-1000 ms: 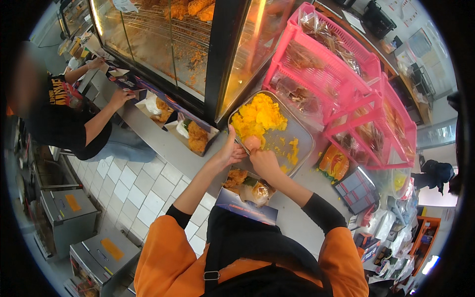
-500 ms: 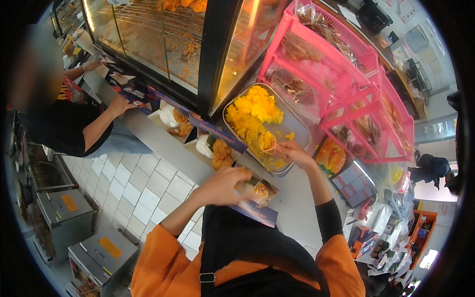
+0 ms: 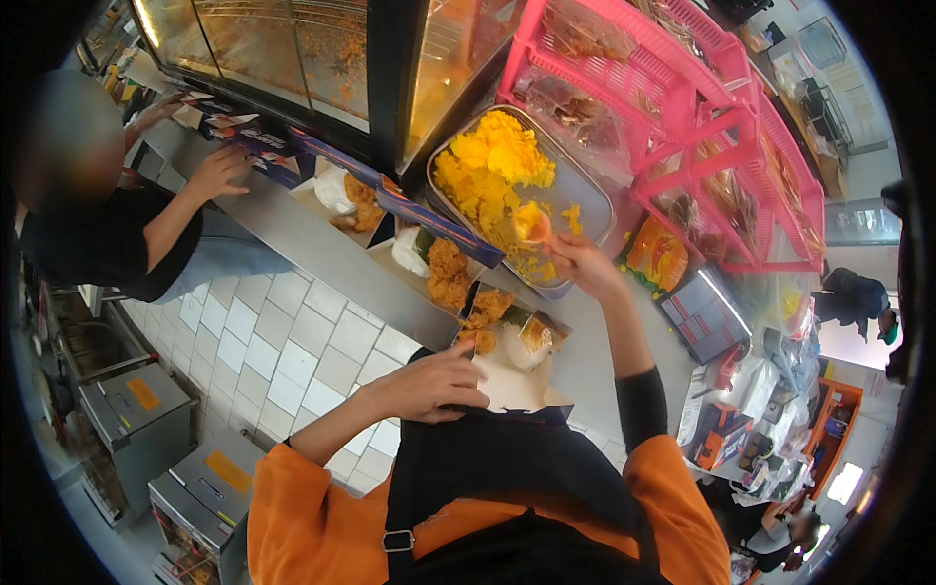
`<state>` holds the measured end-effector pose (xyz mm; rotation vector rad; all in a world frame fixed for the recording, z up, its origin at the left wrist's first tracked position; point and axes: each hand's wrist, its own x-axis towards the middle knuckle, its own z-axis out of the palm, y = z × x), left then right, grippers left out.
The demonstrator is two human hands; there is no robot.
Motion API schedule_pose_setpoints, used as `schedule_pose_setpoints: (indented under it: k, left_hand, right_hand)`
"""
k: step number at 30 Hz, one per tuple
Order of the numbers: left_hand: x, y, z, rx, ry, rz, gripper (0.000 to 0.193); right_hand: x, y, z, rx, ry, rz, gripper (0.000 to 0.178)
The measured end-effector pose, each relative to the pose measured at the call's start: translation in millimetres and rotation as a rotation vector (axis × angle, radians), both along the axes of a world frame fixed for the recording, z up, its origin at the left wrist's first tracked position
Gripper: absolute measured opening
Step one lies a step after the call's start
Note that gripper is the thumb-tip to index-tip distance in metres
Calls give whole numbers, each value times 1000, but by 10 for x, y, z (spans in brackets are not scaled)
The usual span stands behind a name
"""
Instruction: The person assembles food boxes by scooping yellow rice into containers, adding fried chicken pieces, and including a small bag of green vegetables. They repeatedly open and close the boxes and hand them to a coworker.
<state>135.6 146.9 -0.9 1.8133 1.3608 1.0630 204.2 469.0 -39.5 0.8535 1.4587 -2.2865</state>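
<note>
My right hand [image 3: 582,261] grips a small orange scoop [image 3: 542,230] that carries yellow scrambled egg. The scoop is over a metal tray [image 3: 593,200], where more scrambled egg [image 3: 495,156] is heaped at the far left. My left hand [image 3: 437,382], fingers apart and seemingly holding nothing, rests at the left side of an open takeaway box [image 3: 512,387]. Inside that box are fried chicken [image 3: 487,308] and a wrapped portion of rice [image 3: 529,341]. Beyond it, a second box holds fried chicken [image 3: 448,275] and wrapped rice [image 3: 411,251].
Farther left along the counter [image 3: 327,255] stands a third filled box [image 3: 310,200]. A co-worker [image 3: 107,214] handles folded boxes there. Behind the tray are a glass display case [image 3: 263,49] and a pink rack [image 3: 673,107] of bagged goods. A tablet-like panel [image 3: 704,312] lies right.
My left hand has drawn back from the nearest box, uncovering its chicken and open base. The scoop has risen slightly with egg in it. The co-worker's near hand has shifted left.
</note>
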Motion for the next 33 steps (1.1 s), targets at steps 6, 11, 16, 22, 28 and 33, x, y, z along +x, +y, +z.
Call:
schedule_pose_setpoints:
  k: [6,11,16,22,28,33]
  left_hand:
    - [228,107,-124,91,-16,-123,31]
    - [233,138,-184,94,19,-188,33]
    - [243,49,-239,74,7,-180,36]
    - [288,6,-244,125,78,-152,39]
    - [272,18,-205,125,113,-113,41]
    - [388,96,-162,65,6,-99,39]
  right_hand:
    - [962,-642,449,877,160,93,18]
    - [1232,-983,138,1644,294,547,25]
    - [1235,-826,178,1637,305,531,24]
    - [573,-479,383,1597,139,188,19]
    - [839,-731,436,995,277,855,27]
    - [1306,-754,521,688,31,1365,34]
